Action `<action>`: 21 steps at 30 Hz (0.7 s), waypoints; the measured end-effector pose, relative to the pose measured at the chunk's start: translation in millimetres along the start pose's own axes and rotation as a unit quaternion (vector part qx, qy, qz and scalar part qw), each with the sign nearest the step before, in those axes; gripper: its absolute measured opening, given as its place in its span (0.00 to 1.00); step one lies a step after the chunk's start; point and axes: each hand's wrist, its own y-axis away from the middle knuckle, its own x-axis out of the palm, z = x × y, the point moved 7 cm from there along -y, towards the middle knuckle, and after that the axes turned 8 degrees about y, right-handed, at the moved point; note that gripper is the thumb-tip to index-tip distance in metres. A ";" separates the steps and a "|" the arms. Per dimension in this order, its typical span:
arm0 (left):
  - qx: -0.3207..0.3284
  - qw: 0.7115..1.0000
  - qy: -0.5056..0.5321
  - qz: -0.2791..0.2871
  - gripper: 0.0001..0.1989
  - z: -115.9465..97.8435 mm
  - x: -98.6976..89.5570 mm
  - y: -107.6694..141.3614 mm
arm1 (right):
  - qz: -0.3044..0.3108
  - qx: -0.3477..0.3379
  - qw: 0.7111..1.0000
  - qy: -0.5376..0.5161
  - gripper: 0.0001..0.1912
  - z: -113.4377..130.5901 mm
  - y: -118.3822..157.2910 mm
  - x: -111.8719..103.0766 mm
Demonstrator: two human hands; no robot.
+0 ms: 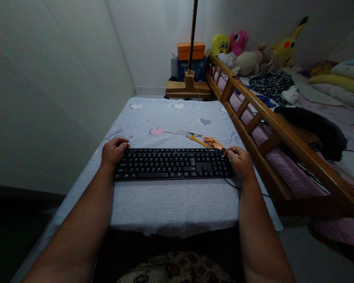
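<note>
A black full-size keyboard [168, 163] lies flat across the cloth-covered table, its keys facing up. At its upper left corner, my left hand [114, 153] is closed with the fingers on the edge. My right hand [240, 160] is at the keyboard's right end, thumb and fingers pinched around what looks like a thin white stick, mostly hidden by the fingers. Behind the keyboard lie a brush [198, 140] with a yellow handle, a folded orange-brown cloth [213, 142] and a thin metal wire tool [181, 131].
A pale tablecloth [177, 200] with hearts covers the table. The keyboard's cable [231, 184] runs right beneath my right forearm. A wooden bed rail [253, 108] borders the table's right side. Behind the table stand a wooden stand [189, 88] with a pole and an orange box [191, 51].
</note>
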 end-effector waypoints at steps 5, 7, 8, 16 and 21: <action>-0.003 1.000 0.000 -0.002 0.10 -0.5 -0.6 0.7 | -0.002 -0.002 1.000 -0.002 0.12 -0.2 -0.3 0.0; -0.003 1.000 0.003 -0.002 0.10 0.0 -0.5 0.8 | 0.004 -0.005 1.000 -0.002 0.12 0.2 -0.5 1.2; -0.003 1.000 0.005 -0.001 0.10 0.3 -0.4 0.9 | 0.008 -0.007 1.000 -0.002 0.12 0.7 -0.4 2.0; -0.013 1.000 0.004 -0.003 0.10 0.9 -0.2 0.6 | 0.021 -0.009 1.000 0.010 0.13 8.1 1.2 6.5; -0.014 1.000 0.000 -0.003 0.09 1.1 0.0 -0.3 | 0.026 -0.020 0.999 0.007 0.13 10.2 0.4 8.7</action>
